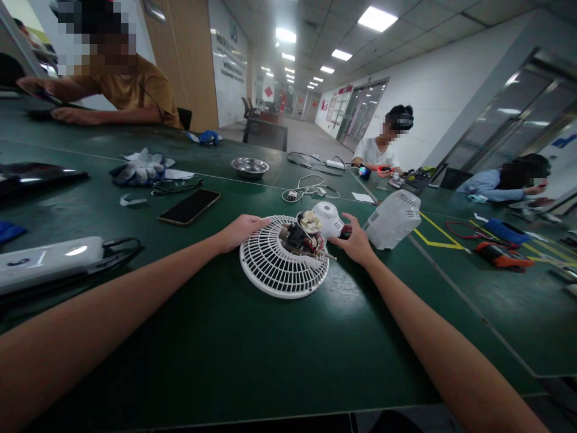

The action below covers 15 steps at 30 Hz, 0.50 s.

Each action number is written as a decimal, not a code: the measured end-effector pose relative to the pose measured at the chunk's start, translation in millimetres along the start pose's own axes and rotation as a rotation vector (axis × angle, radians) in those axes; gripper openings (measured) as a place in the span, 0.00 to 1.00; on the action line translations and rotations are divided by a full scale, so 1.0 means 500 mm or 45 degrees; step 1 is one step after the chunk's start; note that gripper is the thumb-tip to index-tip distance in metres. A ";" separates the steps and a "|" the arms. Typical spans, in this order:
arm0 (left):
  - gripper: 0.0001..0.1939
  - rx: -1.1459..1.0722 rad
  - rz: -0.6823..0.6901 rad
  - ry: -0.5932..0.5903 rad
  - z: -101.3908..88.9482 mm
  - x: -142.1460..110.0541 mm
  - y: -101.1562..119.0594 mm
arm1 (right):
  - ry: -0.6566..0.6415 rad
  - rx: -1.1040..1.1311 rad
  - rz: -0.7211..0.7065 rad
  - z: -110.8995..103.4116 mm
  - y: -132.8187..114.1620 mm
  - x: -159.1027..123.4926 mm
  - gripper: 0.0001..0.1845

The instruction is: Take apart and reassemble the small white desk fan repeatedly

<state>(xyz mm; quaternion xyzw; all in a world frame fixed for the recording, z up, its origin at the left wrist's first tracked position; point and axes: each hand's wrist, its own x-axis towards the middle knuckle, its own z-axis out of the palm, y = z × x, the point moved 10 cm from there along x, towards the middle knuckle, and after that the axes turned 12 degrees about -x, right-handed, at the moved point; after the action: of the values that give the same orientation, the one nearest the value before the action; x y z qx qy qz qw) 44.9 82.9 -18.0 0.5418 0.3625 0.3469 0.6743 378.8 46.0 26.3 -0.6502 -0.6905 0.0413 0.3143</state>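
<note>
A round white fan grille (283,279) lies on the green table in front of me. My left hand (246,231) grips its left rim, fingers over the edge. On the grille sits an exposed fan motor (306,234) with wires and a pale gear housing on top. Just behind the motor is a white domed motor cover (327,218) with vent slots. My right hand (354,240) holds this cover from the right, thumb and fingers curved around its side. Beyond that hand stands a white plastic fan housing (393,220), apart from it.
A phone (189,207), gloves (140,167) and a white power pack (54,261) lie to the left. Farther back are a metal bowl (249,167) and a white cable (311,189). An orange multimeter (502,257) lies right. Several people sit around the table.
</note>
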 end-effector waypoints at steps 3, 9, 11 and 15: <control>0.25 0.018 0.007 0.018 0.004 -0.005 0.007 | 0.000 0.039 0.102 -0.006 0.002 -0.002 0.52; 0.26 0.074 0.035 0.028 0.008 -0.012 0.017 | -0.082 0.517 0.374 0.000 0.012 -0.013 0.21; 0.26 0.107 0.045 0.030 0.007 -0.011 0.017 | -0.147 0.688 0.380 0.008 -0.013 -0.028 0.24; 0.25 0.118 0.061 0.064 0.006 -0.011 0.020 | -0.216 1.273 0.342 0.022 -0.095 -0.066 0.24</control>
<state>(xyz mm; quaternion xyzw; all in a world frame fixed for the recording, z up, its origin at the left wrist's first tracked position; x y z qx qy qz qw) 43.9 78.6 -7.3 0.5720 0.3818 0.3595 0.6307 330.5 12.1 26.9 -0.4980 -0.5200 0.4583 0.5211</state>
